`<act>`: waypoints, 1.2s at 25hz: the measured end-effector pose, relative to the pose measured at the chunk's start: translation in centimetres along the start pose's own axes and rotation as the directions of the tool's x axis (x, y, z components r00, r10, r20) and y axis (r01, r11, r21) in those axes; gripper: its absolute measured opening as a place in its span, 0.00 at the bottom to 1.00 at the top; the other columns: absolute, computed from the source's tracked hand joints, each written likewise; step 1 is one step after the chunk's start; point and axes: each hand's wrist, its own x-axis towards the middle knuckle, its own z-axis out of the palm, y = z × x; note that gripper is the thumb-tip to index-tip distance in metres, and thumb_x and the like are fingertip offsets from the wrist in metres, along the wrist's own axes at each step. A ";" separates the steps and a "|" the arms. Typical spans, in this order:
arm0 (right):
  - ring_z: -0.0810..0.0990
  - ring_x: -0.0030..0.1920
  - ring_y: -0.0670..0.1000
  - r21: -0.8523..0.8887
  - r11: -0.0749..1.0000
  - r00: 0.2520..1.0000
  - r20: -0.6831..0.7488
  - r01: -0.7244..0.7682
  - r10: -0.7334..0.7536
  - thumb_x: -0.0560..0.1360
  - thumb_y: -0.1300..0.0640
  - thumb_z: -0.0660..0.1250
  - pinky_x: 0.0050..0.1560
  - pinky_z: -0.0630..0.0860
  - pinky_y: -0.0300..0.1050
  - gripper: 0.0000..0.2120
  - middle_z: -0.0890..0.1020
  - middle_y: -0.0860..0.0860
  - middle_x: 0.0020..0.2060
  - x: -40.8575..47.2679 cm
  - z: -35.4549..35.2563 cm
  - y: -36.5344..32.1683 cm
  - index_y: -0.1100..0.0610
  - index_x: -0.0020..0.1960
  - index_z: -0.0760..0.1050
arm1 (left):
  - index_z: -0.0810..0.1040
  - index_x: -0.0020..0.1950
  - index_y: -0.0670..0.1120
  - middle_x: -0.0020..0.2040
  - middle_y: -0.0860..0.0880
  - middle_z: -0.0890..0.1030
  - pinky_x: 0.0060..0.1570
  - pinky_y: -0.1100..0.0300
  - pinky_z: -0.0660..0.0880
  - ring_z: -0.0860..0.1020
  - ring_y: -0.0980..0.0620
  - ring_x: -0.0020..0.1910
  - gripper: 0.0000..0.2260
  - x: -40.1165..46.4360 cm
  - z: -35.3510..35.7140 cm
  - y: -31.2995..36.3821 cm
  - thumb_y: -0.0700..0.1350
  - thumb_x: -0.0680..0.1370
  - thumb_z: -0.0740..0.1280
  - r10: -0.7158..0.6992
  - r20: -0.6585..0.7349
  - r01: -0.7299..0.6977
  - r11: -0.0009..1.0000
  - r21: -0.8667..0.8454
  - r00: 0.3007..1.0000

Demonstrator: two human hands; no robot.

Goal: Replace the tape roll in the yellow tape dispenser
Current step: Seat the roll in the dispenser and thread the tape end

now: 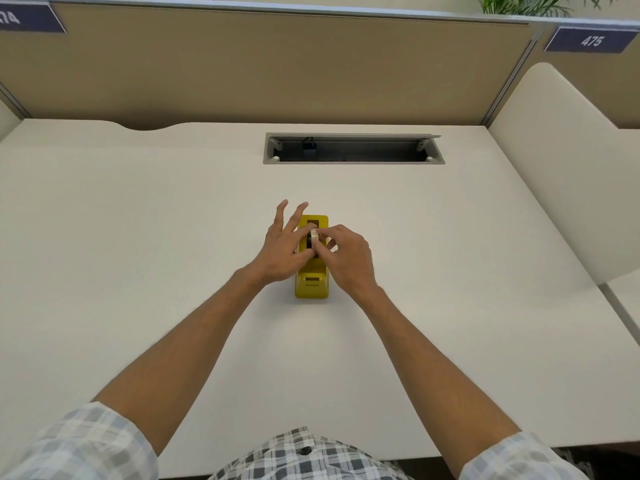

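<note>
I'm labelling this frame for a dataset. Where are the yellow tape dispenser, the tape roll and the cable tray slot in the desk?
yellow tape dispenser (311,289): head view, its near end.
tape roll (314,236): head view, white rim between the hands.
cable tray slot (353,161): head view, its near grey frame edge.
</note>
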 end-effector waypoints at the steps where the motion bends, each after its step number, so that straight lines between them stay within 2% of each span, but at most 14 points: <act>1: 0.80 0.40 0.46 -0.007 1.000 1.000 0.002 0.001 -0.001 0.78 0.50 0.66 0.42 0.78 0.48 0.09 0.83 0.47 0.44 0.0 0.0 0.0 0.52 0.53 0.82 | 0.65 0.75 0.52 0.80 0.53 0.44 0.74 0.37 0.45 0.32 0.49 0.76 0.23 0.0 0.1 0.0 0.54 0.81 0.60 -0.005 0.002 0.005 1.000 -0.001 1.000; 9: 0.81 0.41 0.50 -0.029 0.999 1.000 -0.012 -0.023 0.023 0.77 0.53 0.67 0.43 0.78 0.50 0.07 0.83 0.49 0.43 0.3 -0.2 -0.3 0.54 0.49 0.82 | 0.67 0.73 0.51 0.80 0.52 0.50 0.74 0.39 0.49 0.36 0.50 0.77 0.21 -0.4 -0.3 0.3 0.54 0.80 0.60 -0.013 -0.006 0.013 0.998 -0.061 1.000; 14: 0.82 0.42 0.51 -0.052 0.999 1.000 0.003 -0.011 0.011 0.77 0.52 0.67 0.43 0.78 0.51 0.07 0.83 0.50 0.43 0.4 -0.3 -0.5 0.53 0.50 0.83 | 0.72 0.69 0.51 0.75 0.51 0.65 0.73 0.43 0.54 0.47 0.50 0.78 0.16 -0.5 -0.4 0.3 0.51 0.82 0.59 0.035 -0.054 -0.043 0.987 -0.158 0.998; 20: 0.81 0.43 0.52 -0.111 0.994 0.999 0.039 0.016 -0.012 0.78 0.52 0.65 0.42 0.78 0.51 0.08 0.83 0.49 0.46 0.6 -0.6 -0.6 0.50 0.52 0.83 | 0.74 0.66 0.50 0.69 0.52 0.74 0.72 0.44 0.57 0.57 0.52 0.77 0.15 -0.3 0.0 0.0 0.47 0.80 0.64 0.039 -0.071 -0.056 0.968 -0.243 0.997; 24: 0.81 0.42 0.51 -0.163 0.987 0.999 0.050 0.012 -0.004 0.78 0.51 0.65 0.41 0.77 0.49 0.08 0.82 0.47 0.47 0.9 -0.7 -0.7 0.50 0.50 0.83 | 0.76 0.65 0.48 0.66 0.51 0.77 0.71 0.43 0.61 0.61 0.52 0.75 0.15 -0.3 -0.1 -0.1 0.44 0.78 0.68 0.055 -0.090 -0.078 0.960 -0.268 0.994; 30: 0.81 0.42 0.50 -0.195 0.980 0.998 0.059 0.029 -0.018 0.78 0.50 0.65 0.39 0.73 0.44 0.09 0.83 0.47 0.47 1.4 -0.8 -0.8 0.51 0.51 0.83 | 0.77 0.64 0.48 0.65 0.51 0.78 0.69 0.47 0.65 0.63 0.54 0.74 0.17 -0.4 0.0 -0.2 0.43 0.75 0.70 0.032 -0.132 -0.071 0.950 -0.303 0.991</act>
